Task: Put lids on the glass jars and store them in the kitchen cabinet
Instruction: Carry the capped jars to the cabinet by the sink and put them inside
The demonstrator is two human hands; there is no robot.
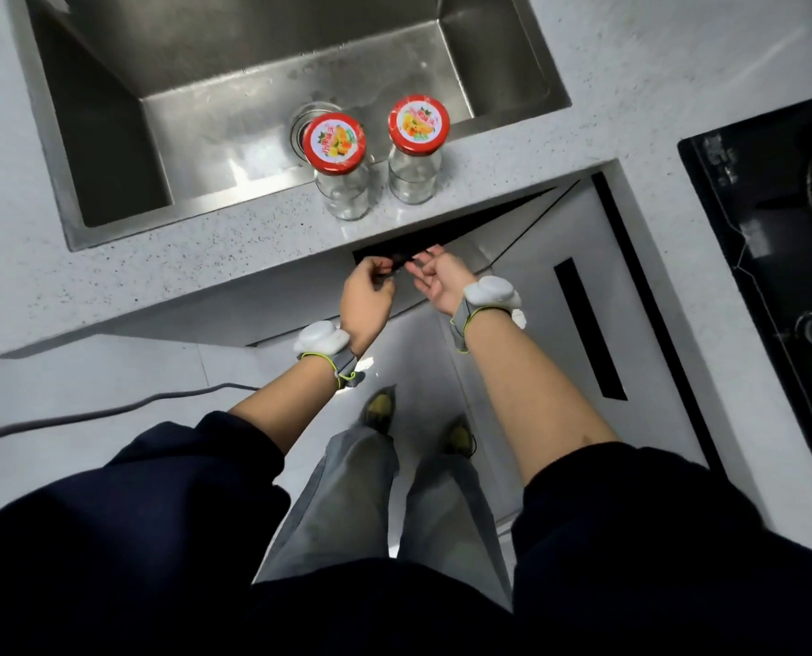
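Two clear glass jars stand upright on the speckled counter strip in front of the sink, each with a red fruit-print lid on: the left jar (342, 182) and the right jar (413, 168). Below the counter edge, the right cabinet door (560, 258) is swung partly outward, showing a dark gap (446, 234). My left hand (366, 298) has its fingers curled over the top edge of the left cabinet door. My right hand (442, 281) is just beside it, palm showing and fingers apart at the right door's top edge. Neither hand touches a jar.
A deep steel sink (110, 149) lies behind the jars. A black gas hob (764, 220) with a brass burner sits to the right. A grey cable (110, 409) runs across the floor on the left. My legs and shoes stand close to the cabinet.
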